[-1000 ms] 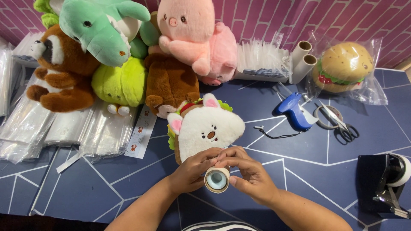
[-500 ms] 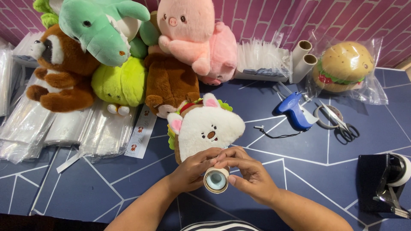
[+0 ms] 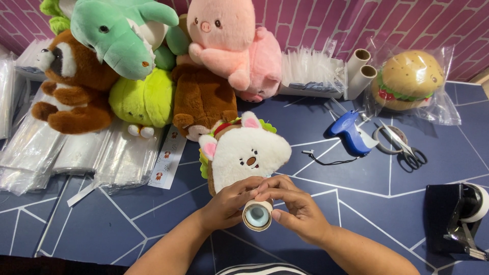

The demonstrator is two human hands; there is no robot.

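Both hands held one small roll of tape [image 3: 257,215] low over the dark blue worktop [image 3: 127,224]. The left hand [image 3: 229,203] was closed on the left side of the roll, and the right hand [image 3: 295,211] was closed on its right side, with the right thumb pressed on the roll's lower edge. The fingertips of both hands met on top of the roll, as if they were feeling for the loose end of the tape, though that end was too small to see. Compared with a second ago almost nothing had moved; the roll sat in the same spot between the hands and the fingers had only shifted a tiny bit, so the picking at the roll looked not done yet. Just past the fingers lay a white plush toy [image 3: 244,153] with pink ears, touching the knuckles or very close to them. Farther off to the right of the right hand were a blue tagging gun [image 3: 351,132], scissors [image 3: 402,147] and a black tape holder [image 3: 458,219]. Far past the left hand lay a stack of clear plastic bags [image 3: 76,158] and a heap of soft toys [image 3: 127,66]
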